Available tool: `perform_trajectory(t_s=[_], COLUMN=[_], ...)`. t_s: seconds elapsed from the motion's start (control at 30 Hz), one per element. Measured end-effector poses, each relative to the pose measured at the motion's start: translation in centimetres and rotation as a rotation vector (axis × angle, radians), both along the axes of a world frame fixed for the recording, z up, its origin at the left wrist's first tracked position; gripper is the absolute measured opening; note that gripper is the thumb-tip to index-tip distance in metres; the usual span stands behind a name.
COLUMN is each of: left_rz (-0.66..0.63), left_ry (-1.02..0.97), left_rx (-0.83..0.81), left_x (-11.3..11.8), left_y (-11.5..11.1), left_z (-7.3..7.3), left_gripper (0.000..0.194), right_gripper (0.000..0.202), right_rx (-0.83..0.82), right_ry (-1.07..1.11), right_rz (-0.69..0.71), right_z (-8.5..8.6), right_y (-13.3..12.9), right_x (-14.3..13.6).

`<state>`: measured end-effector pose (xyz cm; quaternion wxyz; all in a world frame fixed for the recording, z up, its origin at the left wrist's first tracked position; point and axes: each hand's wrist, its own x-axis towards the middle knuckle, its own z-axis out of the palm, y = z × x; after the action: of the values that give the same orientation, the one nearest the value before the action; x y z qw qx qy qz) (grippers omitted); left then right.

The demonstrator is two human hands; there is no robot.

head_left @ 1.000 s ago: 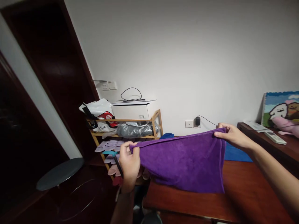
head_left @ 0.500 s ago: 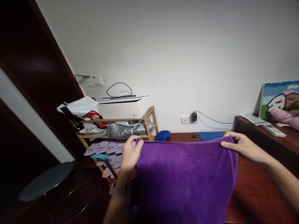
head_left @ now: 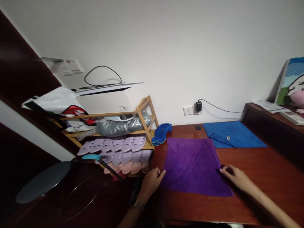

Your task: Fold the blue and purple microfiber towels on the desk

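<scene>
A purple towel (head_left: 192, 167) lies spread on the reddish-brown wooden table (head_left: 256, 180), with a few creases across it. At its left edge my left hand (head_left: 151, 183) is closed, thumb and forefinger pinching the cloth. On the opposite side, my right hand (head_left: 234, 177) pinches the right edge between thumb and fingers. Beyond it to the right lies a flat blue towel (head_left: 234, 133) with one corner folded over and a small white tag. A crumpled blue cloth (head_left: 162, 133) sits by the table's back left corner.
Left of the table stands a wooden rack (head_left: 140, 118) with slippers (head_left: 118, 144), a white box (head_left: 106, 103) and bags. A round dark stool (head_left: 44, 182) is at the lower left. A black plug (head_left: 199, 106) is in the wall; its cord runs right to a raised shelf (head_left: 280, 117).
The purple towel, held up by its top edge before, has come down flat onto the table. Both hands have moved lower, to its side edges. The view has tilted downward.
</scene>
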<state>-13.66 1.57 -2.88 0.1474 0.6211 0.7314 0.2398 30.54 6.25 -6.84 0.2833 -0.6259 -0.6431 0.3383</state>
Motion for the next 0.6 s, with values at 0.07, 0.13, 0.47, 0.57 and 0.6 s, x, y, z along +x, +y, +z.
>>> perform_trajectory(t_s=[0.07,0.13,0.47,0.57,0.6], left_rz=[-0.068,-0.101,-0.063,-0.076,-0.079], left_ry=[0.059,0.086,-0.063,-0.011,0.000], left_rx=[-0.010,0.009,0.148,0.143,0.144], left_x=[-0.2,-0.2,-0.9,-1.9,-2.2], left_y=[-2.1,-3.3,-7.0,-8.6,-9.0], left_z=[-1.2,-2.1,-3.5,-4.0,-4.2], left_gripper=[0.031,0.029,0.057,0.062,0.063], right_gripper=[0.045,0.043,0.034,0.033,0.033], right_rx=[-0.041,-0.032,-0.016,-0.017,-0.017], right_ry=[-0.051,-0.078,-0.155,-0.175,-0.179], right_rz=[0.027,0.031,-0.019,-0.019,-0.012], right_z=[-0.9,-1.1,-0.6,-1.2,-1.5], right_y=[-3.1,-5.0,-6.7,-7.5,-7.7], right_x=[0.3,-0.1,-0.4,-0.5,-0.6])
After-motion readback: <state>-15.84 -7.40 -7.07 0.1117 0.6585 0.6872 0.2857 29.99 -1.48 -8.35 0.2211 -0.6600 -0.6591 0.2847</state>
